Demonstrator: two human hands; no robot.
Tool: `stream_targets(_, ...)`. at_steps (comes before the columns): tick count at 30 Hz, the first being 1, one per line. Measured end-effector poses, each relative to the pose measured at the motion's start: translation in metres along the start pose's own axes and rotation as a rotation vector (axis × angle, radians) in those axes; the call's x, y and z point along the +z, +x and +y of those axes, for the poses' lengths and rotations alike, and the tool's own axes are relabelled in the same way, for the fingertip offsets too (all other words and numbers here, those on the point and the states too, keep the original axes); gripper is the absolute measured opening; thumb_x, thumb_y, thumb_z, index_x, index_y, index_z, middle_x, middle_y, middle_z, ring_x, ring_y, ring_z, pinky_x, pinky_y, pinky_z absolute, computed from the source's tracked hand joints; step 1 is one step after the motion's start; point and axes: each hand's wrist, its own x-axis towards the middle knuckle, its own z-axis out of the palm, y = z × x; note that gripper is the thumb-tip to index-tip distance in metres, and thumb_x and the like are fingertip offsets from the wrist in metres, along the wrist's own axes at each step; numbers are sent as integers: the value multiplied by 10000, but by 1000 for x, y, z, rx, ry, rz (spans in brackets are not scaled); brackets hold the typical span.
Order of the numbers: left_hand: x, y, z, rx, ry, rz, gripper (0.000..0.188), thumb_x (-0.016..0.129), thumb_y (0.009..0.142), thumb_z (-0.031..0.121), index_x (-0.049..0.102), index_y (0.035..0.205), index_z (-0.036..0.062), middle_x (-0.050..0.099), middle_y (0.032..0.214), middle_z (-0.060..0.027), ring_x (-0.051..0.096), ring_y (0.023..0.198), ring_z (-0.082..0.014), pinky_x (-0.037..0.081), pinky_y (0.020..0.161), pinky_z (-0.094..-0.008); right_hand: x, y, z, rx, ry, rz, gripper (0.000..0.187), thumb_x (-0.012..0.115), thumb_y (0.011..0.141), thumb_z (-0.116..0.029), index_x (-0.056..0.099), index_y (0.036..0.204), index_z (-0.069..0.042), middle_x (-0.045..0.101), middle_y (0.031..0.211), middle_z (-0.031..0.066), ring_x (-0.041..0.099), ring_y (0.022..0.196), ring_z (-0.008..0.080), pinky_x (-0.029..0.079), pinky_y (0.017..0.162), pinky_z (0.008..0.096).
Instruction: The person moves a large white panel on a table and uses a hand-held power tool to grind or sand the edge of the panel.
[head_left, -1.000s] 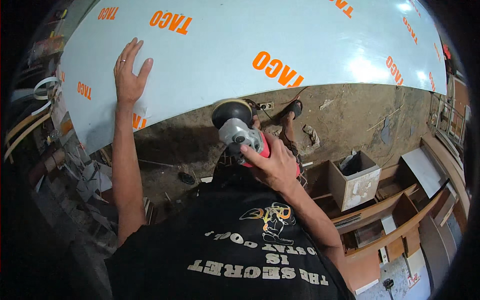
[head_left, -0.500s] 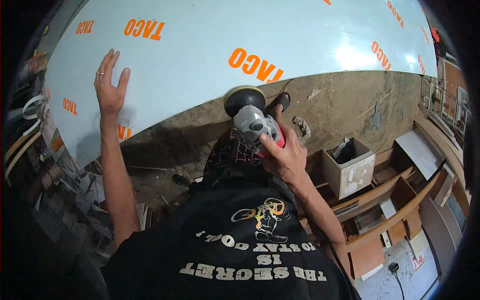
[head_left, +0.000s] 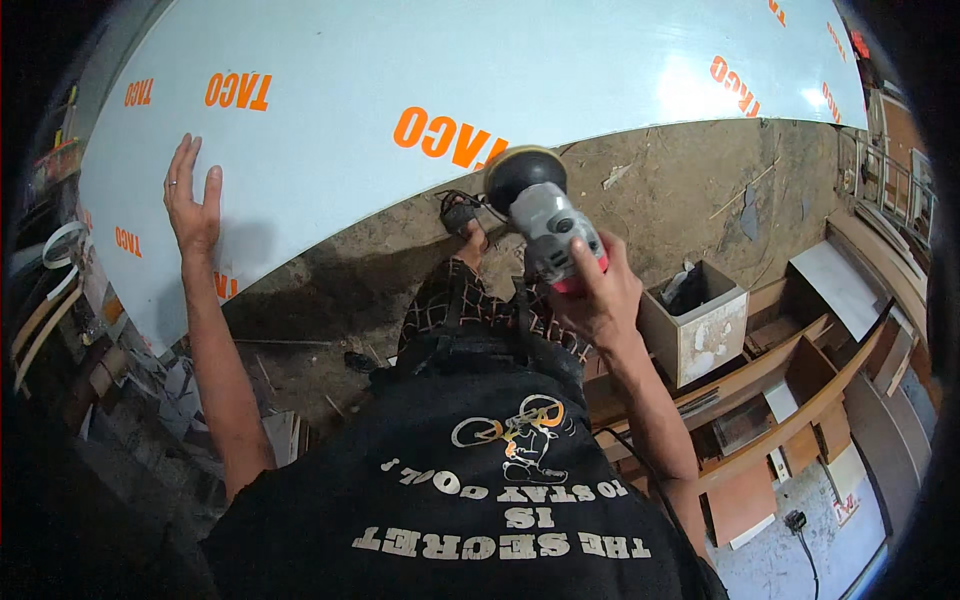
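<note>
A large pale blue-white sheet (head_left: 330, 150) with orange printed lettering spans the far side. My left hand (head_left: 193, 205), a ring on one finger, lies on its left part with the fingers stretched out and the thumb apart. My right hand (head_left: 605, 295) is wrapped round the body of a grey and red power polisher (head_left: 548, 225). The tool's round black pad (head_left: 525, 178) is tilted at the sheet's near edge; I cannot tell whether it touches. Part of the grip is hidden by my fingers.
A pale open box (head_left: 705, 335) with dark stuff inside stands to the right. Beyond it are wooden frames (head_left: 780, 410) and leaning boards. Scraps (head_left: 180, 385) lie at the left. A sandaled foot (head_left: 465, 220) rests on the floor below the sheet. A plug with cord (head_left: 797, 521) lies lower right.
My right hand has carried the polisher to the right along the sheet's near edge. The sheet's lettering has shifted left and down in view. A sandaled foot now shows left of the pad.
</note>
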Motion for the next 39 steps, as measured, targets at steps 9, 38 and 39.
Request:
stream_targets(9, 10, -3, 42, 3, 0, 28, 546, 653, 956, 244, 527, 1469, 106, 468, 1547, -140, 399, 1457, -319, 297, 1221, -484, -27, -4, 53, 55, -120, 258, 913, 856, 740, -210, 368, 1511, -202, 595, 1168, 264, 678, 921, 472, 585, 686, 501)
stream_targets(38, 24, 23, 49, 117, -10, 46, 558, 727, 938, 315, 569, 1434, 115, 512, 1527, -96, 432, 1442, -300, 340, 1186, -519, 30, 15, -63, -160, 51, -158, 1051, 904, 553, -148, 445, 1460, -413, 555, 1321, 210, 645, 1079, 419, 574, 718, 466)
stream_targets(39, 22, 22, 51, 111, -15, 53, 547, 723, 942, 310, 573, 1430, 115, 516, 1523, -98, 432, 1442, -301, 340, 1188, -516, 27, 15, -60, -153, 46, -159, 1051, 904, 553, -148, 445, 1460, -413, 555, 1321, 210, 645, 1079, 419, 574, 718, 466)
